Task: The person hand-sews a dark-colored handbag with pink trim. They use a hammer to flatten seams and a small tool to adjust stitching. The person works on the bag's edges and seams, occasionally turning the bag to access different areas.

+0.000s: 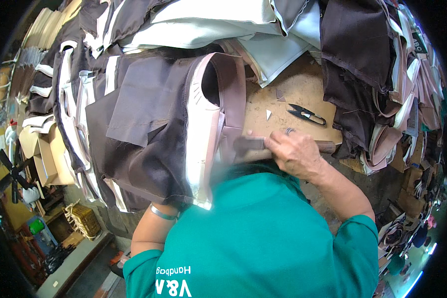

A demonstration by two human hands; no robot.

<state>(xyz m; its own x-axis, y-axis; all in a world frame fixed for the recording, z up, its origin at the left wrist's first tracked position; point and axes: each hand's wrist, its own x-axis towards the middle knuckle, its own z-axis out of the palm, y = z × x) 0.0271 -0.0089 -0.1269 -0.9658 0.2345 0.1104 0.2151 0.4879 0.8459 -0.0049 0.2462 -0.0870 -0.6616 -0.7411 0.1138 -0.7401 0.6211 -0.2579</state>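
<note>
My right hand (295, 153) is closed around the wooden handle of a hammer (328, 146). The blurred dark hammer head lies at the edge of a bag piece (228, 94) with pink and white borders. Dark brown lining cloth (144, 109) spreads out from that piece to the left. My left forearm (151, 228), with a metal band at its wrist, goes under the brown cloth; the left hand's fingers are hidden there. Beyond my right hand, black thread snips (307, 115) lie on the tan work board (263, 99), near small triangular scraps (268, 114).
More brown and white bag pieces (74, 99) are stacked at the left. Pale grey panels (208, 30) lie across the back. A tall pile of brown and pink pieces (362, 74) stands at the right. A black fan (15, 176) and a wicker basket (82, 218) are at the lower left.
</note>
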